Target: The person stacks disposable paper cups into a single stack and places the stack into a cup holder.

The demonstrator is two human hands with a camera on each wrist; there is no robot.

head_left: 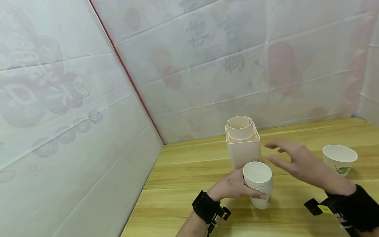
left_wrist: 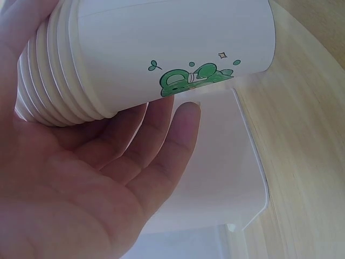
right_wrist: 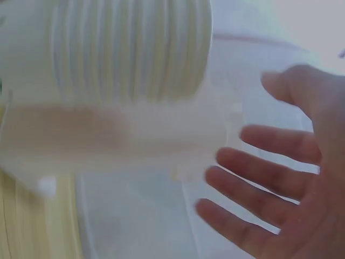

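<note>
A stack of nested white paper cups (head_left: 266, 183) stands upright in my left hand (head_left: 232, 186). In the left wrist view, several cup rims (left_wrist: 59, 81) lie against the palm, and a green cartoon print (left_wrist: 194, 81) shows on the lowest cup. My right hand (head_left: 305, 164) hovers just right of the stack, fingers spread and holding nothing; the right wrist view shows a gap between fingers (right_wrist: 264, 172) and rims. Behind the stack is a pale square box (head_left: 244, 153) with a round tube (head_left: 240, 133) rising from its top.
One wide paper cup (head_left: 340, 162) with a green print stands at the right, partly behind my right wrist. The wood-grain table (head_left: 177, 184) meets a printed white sheet (head_left: 201, 98) at the back and another (head_left: 74, 148) at the left.
</note>
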